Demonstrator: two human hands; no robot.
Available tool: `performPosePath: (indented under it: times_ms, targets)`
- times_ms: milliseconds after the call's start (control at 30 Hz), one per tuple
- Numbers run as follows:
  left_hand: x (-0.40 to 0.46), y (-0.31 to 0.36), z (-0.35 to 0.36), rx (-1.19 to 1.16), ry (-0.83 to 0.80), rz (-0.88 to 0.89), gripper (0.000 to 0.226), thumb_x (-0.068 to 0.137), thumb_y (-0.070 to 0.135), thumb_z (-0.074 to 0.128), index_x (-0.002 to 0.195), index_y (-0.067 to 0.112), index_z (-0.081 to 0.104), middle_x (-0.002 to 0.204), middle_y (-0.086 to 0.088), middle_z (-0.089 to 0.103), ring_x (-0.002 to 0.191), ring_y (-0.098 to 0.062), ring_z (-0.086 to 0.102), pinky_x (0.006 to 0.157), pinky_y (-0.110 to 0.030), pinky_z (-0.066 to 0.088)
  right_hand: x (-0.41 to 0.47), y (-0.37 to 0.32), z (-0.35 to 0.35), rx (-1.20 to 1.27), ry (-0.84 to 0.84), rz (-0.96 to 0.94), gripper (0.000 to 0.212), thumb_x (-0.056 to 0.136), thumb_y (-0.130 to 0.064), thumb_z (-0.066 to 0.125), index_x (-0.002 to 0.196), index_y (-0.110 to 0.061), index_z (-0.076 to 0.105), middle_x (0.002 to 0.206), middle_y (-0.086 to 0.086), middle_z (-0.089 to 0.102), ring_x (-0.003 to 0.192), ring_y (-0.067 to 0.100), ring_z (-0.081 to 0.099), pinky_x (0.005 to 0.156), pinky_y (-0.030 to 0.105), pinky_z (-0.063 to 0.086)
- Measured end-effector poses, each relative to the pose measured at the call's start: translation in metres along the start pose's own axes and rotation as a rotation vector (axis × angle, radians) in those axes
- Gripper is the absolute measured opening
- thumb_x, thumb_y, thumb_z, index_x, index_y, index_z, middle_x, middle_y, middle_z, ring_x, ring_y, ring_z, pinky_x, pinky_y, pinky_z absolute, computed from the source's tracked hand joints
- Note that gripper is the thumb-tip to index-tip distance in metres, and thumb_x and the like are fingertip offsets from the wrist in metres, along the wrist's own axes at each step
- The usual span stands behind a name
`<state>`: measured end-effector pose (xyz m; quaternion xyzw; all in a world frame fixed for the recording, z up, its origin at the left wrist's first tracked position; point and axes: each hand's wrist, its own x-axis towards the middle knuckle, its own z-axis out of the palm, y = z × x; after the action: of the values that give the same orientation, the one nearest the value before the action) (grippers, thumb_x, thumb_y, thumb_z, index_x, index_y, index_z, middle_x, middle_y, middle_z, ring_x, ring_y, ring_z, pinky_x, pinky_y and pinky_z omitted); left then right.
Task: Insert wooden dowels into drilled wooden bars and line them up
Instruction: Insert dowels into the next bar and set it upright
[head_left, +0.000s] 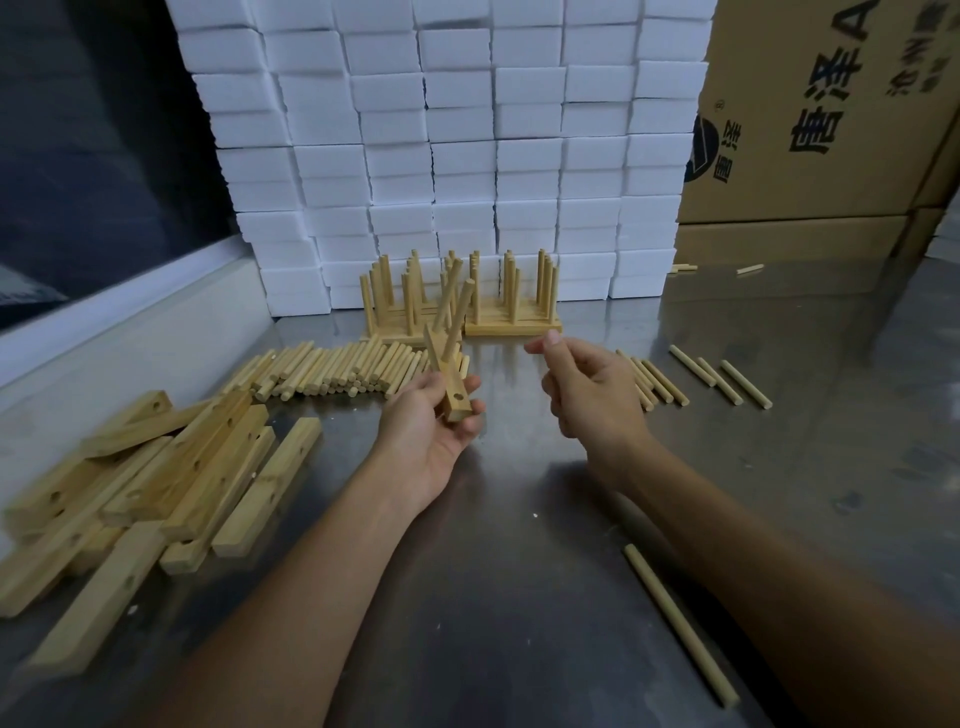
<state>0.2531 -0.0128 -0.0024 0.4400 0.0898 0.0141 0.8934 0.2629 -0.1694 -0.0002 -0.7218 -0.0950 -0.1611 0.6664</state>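
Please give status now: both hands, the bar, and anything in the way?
Left hand grips bar, two dowels in, near hole empty. Right hand holds nothing, loosely curled. Nothing in the way.

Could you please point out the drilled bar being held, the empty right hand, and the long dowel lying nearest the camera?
drilled bar (457, 402): head view, near end by the empty hole.
right hand (587, 387): head view, back of the hand.
long dowel (678, 621): head view, mid-length of the stick.
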Motion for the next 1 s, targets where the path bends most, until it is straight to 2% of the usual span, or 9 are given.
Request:
performPosePath:
  times_ms: [267, 433, 500, 600, 700, 767, 867, 933, 1000]
  targets:
    - [-0.005, 0.000, 0.002, -0.059, -0.011, -0.067, 0.014, 0.095, 0.006, 0.036, 0.096, 0.004, 0.050, 0.072, -0.010, 0.049, 0.048, -0.016, 0.046, 0.036, -0.021, 0.030, -0.003, -0.001, 0.005, -0.161, -0.053, -0.079, 0.026, 0.101, -0.027, 0.056, 0.090, -0.015, 0.077, 0.058, -0.003, 0.060, 0.051, 0.000, 0.052, 0.052, 0.014, 0.044]
    - [-0.003, 0.001, 0.001, -0.135, 0.008, -0.063, 0.027, 0.094, 0.010, 0.034, 0.111, 0.002, 0.052, 0.066, -0.007, 0.047, 0.053, -0.015, 0.041, 0.042, -0.023, 0.032, -0.004, -0.001, 0.006, -0.160, -0.103, -0.074, 0.021, 0.098, -0.024, 0.059, 0.087, -0.017, 0.076, 0.061, -0.008, 0.062, 0.051, -0.001, 0.051, 0.050, 0.014, 0.042]
    - [-0.003, 0.001, 0.000, -0.163, 0.002, -0.063, 0.030, 0.093, 0.010, 0.033, 0.114, 0.000, 0.052, 0.064, -0.007, 0.046, 0.054, -0.016, 0.040, 0.044, -0.024, 0.032, -0.006, -0.003, 0.006, -0.158, -0.146, -0.131, 0.018, 0.099, -0.025, 0.059, 0.091, -0.024, 0.074, 0.060, -0.008, 0.060, 0.053, -0.001, 0.051, 0.052, 0.016, 0.043]
    - [-0.002, 0.002, -0.001, -0.169, -0.037, -0.065, 0.031, 0.094, 0.012, 0.032, 0.109, -0.002, 0.056, 0.062, -0.006, 0.045, 0.052, -0.015, 0.040, 0.044, -0.025, 0.032, -0.007, -0.002, 0.007, -0.218, -0.234, -0.226, 0.022, 0.101, -0.024, 0.056, 0.090, -0.017, 0.073, 0.059, -0.002, 0.050, 0.056, 0.010, 0.045, 0.056, 0.037, 0.043]
    - [0.000, 0.001, -0.001, -0.126, -0.067, -0.063, 0.025, 0.099, 0.019, 0.038, 0.093, 0.004, 0.056, 0.060, -0.004, 0.042, 0.051, -0.013, 0.038, 0.044, -0.024, 0.035, -0.008, -0.001, 0.010, -0.271, -0.351, -0.194, 0.020, 0.100, -0.019, 0.057, 0.103, -0.022, 0.077, 0.061, -0.012, 0.057, 0.058, 0.006, 0.048, 0.059, 0.030, 0.043]
    - [0.002, 0.000, -0.003, -0.118, -0.059, -0.082, 0.028, 0.102, 0.026, 0.042, 0.091, 0.006, 0.057, 0.059, -0.002, 0.045, 0.050, -0.013, 0.043, 0.049, -0.024, 0.044, -0.010, -0.001, 0.013, -0.286, -0.436, -0.173, 0.018, 0.097, -0.018, 0.063, 0.105, -0.023, 0.077, 0.075, -0.014, 0.070, 0.068, 0.003, 0.061, 0.069, 0.022, 0.052]
    - [0.004, -0.001, -0.007, -0.121, -0.089, -0.110, 0.032, 0.104, 0.033, 0.039, 0.105, 0.006, 0.057, 0.060, -0.001, 0.045, 0.053, -0.013, 0.046, 0.067, -0.028, 0.050, -0.014, -0.001, 0.015, -0.347, -0.458, -0.179, 0.011, 0.093, -0.024, 0.069, 0.098, -0.028, 0.077, 0.080, -0.006, 0.073, 0.072, 0.012, 0.065, 0.072, 0.035, 0.058]
    - [0.005, -0.002, -0.008, -0.066, -0.107, -0.105, 0.033, 0.105, 0.034, 0.037, 0.107, 0.007, 0.056, 0.058, 0.001, 0.045, 0.051, -0.012, 0.043, 0.056, -0.024, 0.040, -0.014, -0.003, 0.014, -0.390, -0.461, -0.226, 0.011, 0.093, -0.023, 0.069, 0.096, -0.024, 0.079, 0.076, -0.007, 0.073, 0.063, 0.007, 0.061, 0.063, 0.031, 0.055]
    - [0.005, -0.003, -0.007, -0.018, -0.123, -0.085, 0.032, 0.105, 0.034, 0.037, 0.102, 0.008, 0.056, 0.055, 0.002, 0.041, 0.046, -0.011, 0.039, 0.045, -0.022, 0.035, -0.013, -0.009, 0.011, -0.440, -0.479, -0.288, 0.014, 0.093, -0.020, 0.068, 0.102, -0.021, 0.079, 0.081, -0.011, 0.075, 0.066, 0.000, 0.065, 0.065, 0.022, 0.054]
